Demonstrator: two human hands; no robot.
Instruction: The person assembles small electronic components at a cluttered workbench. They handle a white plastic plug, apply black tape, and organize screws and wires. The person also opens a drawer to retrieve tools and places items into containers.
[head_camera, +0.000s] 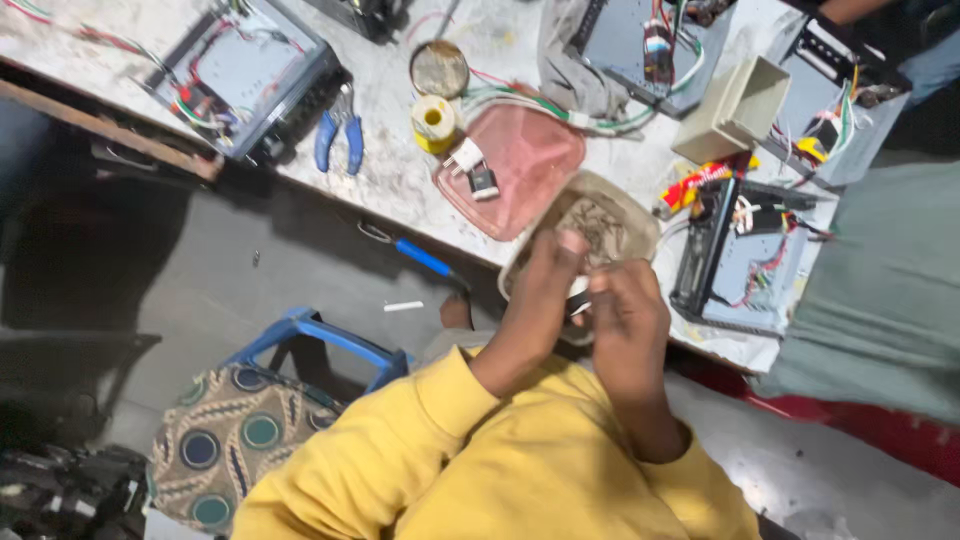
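both hands, left hand and right hand, curl shut over the tub of screws at the surface edge; what they pinch, i cannot tell. a nudge could tip it floorward.

I am seeing one small packet, red and yellow, oblong and crinkled, lying on the worktop toward its right end, just left of an open dark chassis. I am finding no signs, labels or screens.

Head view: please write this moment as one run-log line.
left hand over round beige dish of small metal parts | right hand beside it | pink plastic tray adjacent
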